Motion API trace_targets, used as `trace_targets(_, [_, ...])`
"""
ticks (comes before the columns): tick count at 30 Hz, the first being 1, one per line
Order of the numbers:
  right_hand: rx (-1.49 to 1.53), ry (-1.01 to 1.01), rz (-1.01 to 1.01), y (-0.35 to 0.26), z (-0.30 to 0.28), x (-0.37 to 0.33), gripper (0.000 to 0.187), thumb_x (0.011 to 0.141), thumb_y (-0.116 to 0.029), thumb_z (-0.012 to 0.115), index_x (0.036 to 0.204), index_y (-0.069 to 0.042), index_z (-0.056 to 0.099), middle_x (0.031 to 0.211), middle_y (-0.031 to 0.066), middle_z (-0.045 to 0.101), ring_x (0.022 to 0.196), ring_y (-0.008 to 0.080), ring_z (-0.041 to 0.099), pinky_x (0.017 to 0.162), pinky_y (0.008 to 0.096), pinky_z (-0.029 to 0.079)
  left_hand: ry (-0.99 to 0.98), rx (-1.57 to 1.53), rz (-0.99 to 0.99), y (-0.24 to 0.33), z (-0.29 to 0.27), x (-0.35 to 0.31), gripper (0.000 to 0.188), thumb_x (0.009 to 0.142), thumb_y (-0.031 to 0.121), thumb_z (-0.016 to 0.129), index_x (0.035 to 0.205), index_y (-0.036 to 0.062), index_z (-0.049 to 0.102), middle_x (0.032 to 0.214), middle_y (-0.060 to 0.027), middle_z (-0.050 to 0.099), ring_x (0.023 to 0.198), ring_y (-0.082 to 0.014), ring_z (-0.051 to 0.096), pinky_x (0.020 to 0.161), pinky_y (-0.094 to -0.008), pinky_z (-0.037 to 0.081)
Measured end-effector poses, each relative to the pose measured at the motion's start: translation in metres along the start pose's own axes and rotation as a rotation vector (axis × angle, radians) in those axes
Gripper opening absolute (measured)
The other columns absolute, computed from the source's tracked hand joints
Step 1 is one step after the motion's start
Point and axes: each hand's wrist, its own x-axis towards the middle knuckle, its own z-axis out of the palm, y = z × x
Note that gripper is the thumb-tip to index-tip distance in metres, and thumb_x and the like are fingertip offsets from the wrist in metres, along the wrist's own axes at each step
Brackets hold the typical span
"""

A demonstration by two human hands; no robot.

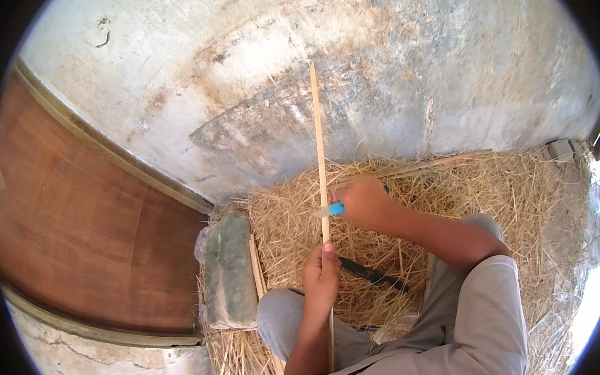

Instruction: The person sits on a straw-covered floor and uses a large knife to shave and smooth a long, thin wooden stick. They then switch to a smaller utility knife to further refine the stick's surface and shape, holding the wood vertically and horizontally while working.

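My left hand (321, 275) is closed around a long, pale strip of wood or bamboo (318, 124). The strip runs from beside my lap up past my hands, and its far end is in front of the wall. In my right hand (364, 201) is a knife (337, 208) with a bright blue handle. Its short blade lies across the strip, a little beyond my left hand, and seems to touch it. Just right of my left hand, a dark, flat, long object (370, 273) rests on the straw; its kind is unclear.
Loose shavings or straw (510, 192) cover the floor around my legs. A greenish-grey block or bundle (231, 272) is at my left, with pale strips (257, 267) beside it. Ahead rises a stained plaster wall (401, 77); a brown wooden door (94, 224) is on the left.
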Motion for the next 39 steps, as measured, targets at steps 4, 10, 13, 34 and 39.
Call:
trace_targets(4, [-0.073, 0.107, 0.02, -0.004, 0.003, -0.001, 0.033, 0.097, -0.029, 0.059, 0.071, -0.012, 0.067, 0.055, 0.0075, 0.06, 0.048, 0.0285, 0.06, 0.045, 0.0428, 0.045, 0.031, 0.097, 0.058, -0.005, 0.002, -0.001, 0.039, 0.109, 0.039, 0.048, 0.088, 0.0062, 0.056, 0.067, 0.0025, 0.048, 0.059, -0.0039, 0.043, 0.052, -0.0236, 0.036])
trace_targets(10, [-0.181, 0.217, -0.027, -0.006, 0.007, 0.011, 0.035, 0.1, -0.023, 0.056, 0.069, -0.009, 0.065, 0.051, 0.0068, 0.057, 0.041, 0.0269, 0.056, 0.04, 0.0401, 0.042, 0.025, -0.011, 0.011, -0.003, 0.008, -0.008, 0.037, 0.109, 0.044, 0.045, 0.089, 0.0126, 0.05, 0.065, 0.0071, 0.038, 0.049, -0.0023, 0.033, 0.042, -0.0214, 0.026])
trace_targets(13, [-0.28, 0.237, -0.03, -0.004, 0.013, 0.016, 0.037, 0.1, -0.023, 0.056, 0.066, -0.009, 0.064, 0.05, 0.0068, 0.057, 0.04, 0.0263, 0.055, 0.038, 0.0394, 0.04, 0.021, -0.017, -0.007, 0.002, 0.008, -0.011, 0.038, 0.109, 0.044, 0.044, 0.089, 0.0125, 0.05, 0.065, 0.0071, 0.038, 0.049, -0.0023, 0.033, 0.042, -0.0215, 0.026])
trace_targets(34, [-0.198, 0.397, 1.076, 0.177, -0.093, 0.04, 0.031, 0.096, -0.027, 0.055, 0.101, -0.005, 0.076, 0.102, 0.0194, 0.075, 0.095, 0.0372, 0.074, 0.077, 0.0472, 0.059, -0.228, 0.465, 0.072, -0.007, 0.05, -0.083, 0.038, 0.108, 0.038, 0.049, 0.097, 0.0029, 0.057, 0.065, -0.0084, 0.054, 0.055, -0.0198, 0.053, 0.054, -0.0367, 0.044])
trace_targets(39, [-0.11, 0.454, 1.079, 0.191, -0.121, 0.008, 0.034, 0.096, -0.032, 0.056, 0.098, -0.004, 0.075, 0.096, 0.02, 0.074, 0.09, 0.0368, 0.073, 0.075, 0.0465, 0.058, -0.232, 0.285, -0.061, -0.006, 0.043, -0.082, 0.036, 0.107, 0.038, 0.054, 0.097, 0.0035, 0.058, 0.063, -0.0042, 0.053, 0.055, -0.0118, 0.051, 0.052, -0.0323, 0.042])
